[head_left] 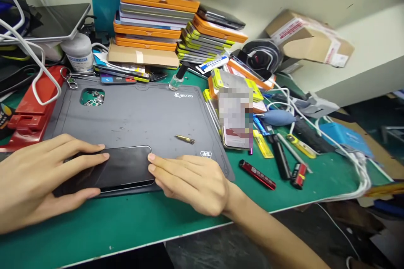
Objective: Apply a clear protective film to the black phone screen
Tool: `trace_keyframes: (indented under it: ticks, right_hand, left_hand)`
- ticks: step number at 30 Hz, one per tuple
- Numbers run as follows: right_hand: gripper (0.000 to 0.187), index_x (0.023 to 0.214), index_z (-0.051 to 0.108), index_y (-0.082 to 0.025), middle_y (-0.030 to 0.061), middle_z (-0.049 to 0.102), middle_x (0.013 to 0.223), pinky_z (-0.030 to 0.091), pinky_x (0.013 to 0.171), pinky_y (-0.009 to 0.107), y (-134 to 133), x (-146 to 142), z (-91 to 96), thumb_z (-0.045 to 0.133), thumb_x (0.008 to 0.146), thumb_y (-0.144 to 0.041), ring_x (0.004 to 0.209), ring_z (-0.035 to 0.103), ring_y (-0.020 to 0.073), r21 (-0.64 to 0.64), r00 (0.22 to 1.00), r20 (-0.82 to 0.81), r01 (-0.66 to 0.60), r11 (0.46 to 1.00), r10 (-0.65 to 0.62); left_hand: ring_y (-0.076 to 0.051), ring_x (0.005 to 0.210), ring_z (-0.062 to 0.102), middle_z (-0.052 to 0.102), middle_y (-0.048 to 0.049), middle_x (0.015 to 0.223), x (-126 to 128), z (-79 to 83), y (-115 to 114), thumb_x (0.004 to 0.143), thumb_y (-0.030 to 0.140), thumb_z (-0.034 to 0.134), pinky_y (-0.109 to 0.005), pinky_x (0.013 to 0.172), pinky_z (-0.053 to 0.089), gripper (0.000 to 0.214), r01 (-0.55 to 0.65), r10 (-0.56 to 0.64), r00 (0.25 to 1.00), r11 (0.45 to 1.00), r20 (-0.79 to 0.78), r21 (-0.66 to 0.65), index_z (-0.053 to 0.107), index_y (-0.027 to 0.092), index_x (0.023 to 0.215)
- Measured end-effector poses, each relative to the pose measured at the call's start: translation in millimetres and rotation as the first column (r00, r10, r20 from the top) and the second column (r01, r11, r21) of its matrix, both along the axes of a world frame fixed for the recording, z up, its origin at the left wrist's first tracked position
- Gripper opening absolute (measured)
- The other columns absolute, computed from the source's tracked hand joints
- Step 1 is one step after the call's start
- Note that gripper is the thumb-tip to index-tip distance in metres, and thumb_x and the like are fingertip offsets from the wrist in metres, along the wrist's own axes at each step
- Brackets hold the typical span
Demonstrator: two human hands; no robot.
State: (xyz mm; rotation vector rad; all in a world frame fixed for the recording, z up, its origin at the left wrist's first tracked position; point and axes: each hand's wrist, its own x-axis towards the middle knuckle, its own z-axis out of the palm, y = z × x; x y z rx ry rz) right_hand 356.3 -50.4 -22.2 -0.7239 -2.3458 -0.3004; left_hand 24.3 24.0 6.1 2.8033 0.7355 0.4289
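Note:
A black smartphone lies screen up at the near edge of the grey work mat. My left hand is spread over its left part, two fingertips on the glass and the thumb along the near side. At the phone's right end, my right hand has its fingers pressed together, the tips on the end edge. The palm side of the right hand is hidden. Beyond the phone, a small brass-coloured screwdriver bit rests on the mat.
Small screws and metal parts sit in the mat's cutout. A small glass bottle stands at its far edge. Stacked orange and grey cases rise behind. To the right are another phone, a blue air blower and a red-black pen-shaped tool.

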Motion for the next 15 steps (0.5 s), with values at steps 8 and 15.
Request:
trace_keyframes:
  ticks: [8, 15]
  right_hand:
    - [0.041, 0.133, 0.066, -0.015, 0.0109, 0.079, 0.12, 0.065, 0.088, 0.034, 6.1, 1.9, 3.3, 0.066, 0.103, -0.043, 0.107, 0.077, 0.0194, -0.365, 0.986, -0.153, 0.012, 0.931, -0.073]
    - [0.085, 0.146, 0.058, -0.018, 0.0132, 0.066, 0.129, 0.059, 0.1, 0.048, 27.1, -0.3, 31.1, 0.077, 0.082, -0.072, 0.118, 0.066, 0.0287, -0.696, 0.984, 0.158, 0.173, 0.697, -0.087]
  left_hand:
    - [-0.018, 0.109, 0.073, 0.07, 0.0053, 0.133, 3.3, 2.5, 0.1, 0.103, 0.059, 0.05, -0.027, 0.095, 0.064, 0.045, 0.003, -0.001, 1.0, 0.992, -0.018, 0.124, 0.07, 0.032, 0.132]
    - [-0.02, 0.108, 0.074, 0.071, 0.0011, 0.132, 3.1, 7.2, 0.9, 0.101, 0.057, 0.054, -0.029, 0.094, 0.065, 0.044, 0.048, -0.04, 0.998, 0.987, -0.056, 0.155, 0.069, 0.029, 0.132]
